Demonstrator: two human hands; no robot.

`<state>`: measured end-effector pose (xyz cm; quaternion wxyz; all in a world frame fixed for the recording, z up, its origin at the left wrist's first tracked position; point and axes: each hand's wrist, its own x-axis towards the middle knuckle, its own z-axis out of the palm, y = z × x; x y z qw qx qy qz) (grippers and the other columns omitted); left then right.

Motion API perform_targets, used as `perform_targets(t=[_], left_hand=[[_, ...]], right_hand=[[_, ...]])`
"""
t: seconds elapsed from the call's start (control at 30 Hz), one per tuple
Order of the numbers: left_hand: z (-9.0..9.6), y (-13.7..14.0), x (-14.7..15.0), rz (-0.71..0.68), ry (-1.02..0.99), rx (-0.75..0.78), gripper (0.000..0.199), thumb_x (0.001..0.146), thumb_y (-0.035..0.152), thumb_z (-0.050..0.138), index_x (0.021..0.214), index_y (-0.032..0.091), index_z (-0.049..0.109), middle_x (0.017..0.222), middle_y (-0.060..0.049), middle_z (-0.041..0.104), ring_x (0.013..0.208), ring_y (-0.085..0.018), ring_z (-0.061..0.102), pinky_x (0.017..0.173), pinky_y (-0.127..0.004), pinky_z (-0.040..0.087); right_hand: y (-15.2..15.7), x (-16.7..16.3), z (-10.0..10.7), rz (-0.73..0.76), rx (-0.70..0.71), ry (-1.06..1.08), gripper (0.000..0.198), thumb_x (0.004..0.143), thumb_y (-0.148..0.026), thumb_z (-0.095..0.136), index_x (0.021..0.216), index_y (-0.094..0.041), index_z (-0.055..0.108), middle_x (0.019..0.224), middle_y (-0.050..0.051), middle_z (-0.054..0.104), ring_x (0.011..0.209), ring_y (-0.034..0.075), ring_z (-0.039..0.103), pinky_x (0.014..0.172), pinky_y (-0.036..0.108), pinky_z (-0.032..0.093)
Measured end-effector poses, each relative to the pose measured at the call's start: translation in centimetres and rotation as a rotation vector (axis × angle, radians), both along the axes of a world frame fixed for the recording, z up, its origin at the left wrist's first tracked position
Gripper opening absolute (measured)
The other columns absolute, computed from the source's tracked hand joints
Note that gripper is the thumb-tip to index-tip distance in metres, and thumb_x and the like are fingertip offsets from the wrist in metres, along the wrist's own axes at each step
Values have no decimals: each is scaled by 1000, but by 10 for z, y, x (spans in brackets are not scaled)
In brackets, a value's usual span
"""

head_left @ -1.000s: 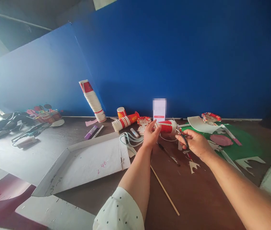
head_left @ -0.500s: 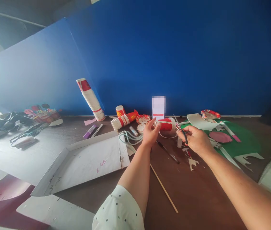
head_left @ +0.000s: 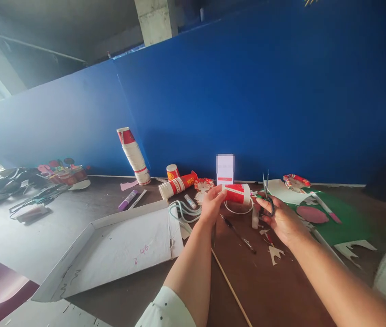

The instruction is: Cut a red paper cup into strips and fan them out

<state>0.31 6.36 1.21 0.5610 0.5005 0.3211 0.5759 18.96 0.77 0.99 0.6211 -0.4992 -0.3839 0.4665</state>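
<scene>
My left hand (head_left: 213, 204) grips a red and white paper cup (head_left: 236, 194) lying on its side in the air, fingers round its left end. A thin white ring or cord (head_left: 238, 212) curves beneath the cup. Just right of the cup, my right hand (head_left: 279, 218) has its fingers in the dark handles of a pair of scissors (head_left: 268, 200), whose blades point up, slightly apart and clear of the cup. Below the hands lie a black pen (head_left: 238, 234) and white paper scraps (head_left: 275, 255).
A leaning stack of paper cups (head_left: 134, 156) stands at the back left. More cups (head_left: 179, 185) lie beside it. A shallow cardboard box lid (head_left: 117, 254) fills the left front. A wooden stick (head_left: 230, 286) lies in front. Green sheet (head_left: 346, 222) is at right, blue partition (head_left: 247, 100) behind.
My view has tilted up, so the table sits lower. The scissors have turned from pointing up-left to upright and moved clear of the cup's right end. My left hand still grips the cup.
</scene>
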Motion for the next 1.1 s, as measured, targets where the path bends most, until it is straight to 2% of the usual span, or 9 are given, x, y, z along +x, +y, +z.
perform_targets(t=[0.1, 0.2, 0.37, 0.5, 0.63, 0.7, 0.8, 0.93, 1.1], left_hand=[[-4, 0, 3, -130, -64, 4, 51, 70, 44, 76, 112, 16, 69, 100, -10, 73, 93, -24, 67, 91, -39, 50], [-8, 0, 6, -170, -46, -43, 58, 67, 46, 78, 116, 16, 67, 100, -11, 73, 94, -25, 67, 90, -40, 51], [-6, -4, 11, -8, -110, -83, 57, 70, 51, 75, 115, 18, 65, 123, -13, 63, 103, -22, 64, 86, -32, 53], [-3, -14, 20, 106, 149, -191, 55, 72, 67, 63, 87, 14, 68, 83, -9, 67, 65, -14, 60, 53, -24, 48], [1, -28, 33, -80, 314, -243, 61, 73, 73, 54, 64, 14, 66, 61, -6, 58, 46, -10, 46, 40, -23, 34], [3, -33, 39, -129, 227, -289, 55, 72, 67, 62, 67, 13, 67, 62, -4, 58, 46, -8, 44, 40, -21, 32], [4, -37, 45, -157, -92, -428, 36, 72, 47, 74, 68, 12, 63, 60, 0, 52, 45, -4, 38, 40, -17, 28], [3, -38, 49, -195, -470, -640, 20, 74, 24, 73, 70, 10, 59, 62, 0, 51, 47, -3, 41, 42, -13, 31], [5, -31, 40, -172, -703, -611, 10, 79, 16, 67, 79, 8, 61, 65, -1, 53, 50, -5, 48, 45, -13, 38]], right_hand=[[-3, -7, 7, 64, 28, 271, 40, 63, -27, 81, 101, -23, 68, 85, -2, 68, 64, 9, 60, 40, 15, 39], [-4, -10, 7, 28, 28, 330, 37, 61, -22, 82, 95, -21, 69, 72, -4, 64, 54, 7, 54, 36, 13, 38], [-1, -12, 6, -133, 85, 436, 33, 60, -17, 81, 88, -24, 65, 79, -6, 66, 62, 7, 61, 48, 13, 53], [1, -16, 8, -191, 158, 523, 28, 62, -17, 78, 84, -24, 62, 84, -5, 67, 73, 8, 66, 66, 15, 60], [1, -23, 6, -182, 199, 552, 26, 62, -16, 78, 80, -23, 61, 82, -5, 67, 77, 8, 67, 74, 14, 60], [0, -27, 5, -156, 205, 549, 27, 62, -16, 78, 80, -24, 60, 83, -5, 68, 77, 8, 68, 73, 15, 60], [-3, -33, 5, -112, 195, 529, 32, 60, -15, 80, 83, -24, 60, 83, -5, 70, 75, 9, 68, 67, 15, 60], [-8, -39, 7, -83, 162, 480, 40, 58, -18, 83, 91, -24, 61, 78, -4, 71, 65, 12, 69, 55, 17, 59], [-11, -44, 6, -150, 120, 292, 46, 61, -29, 83, 102, -25, 61, 89, -1, 71, 79, 18, 71, 55, 21, 59]])
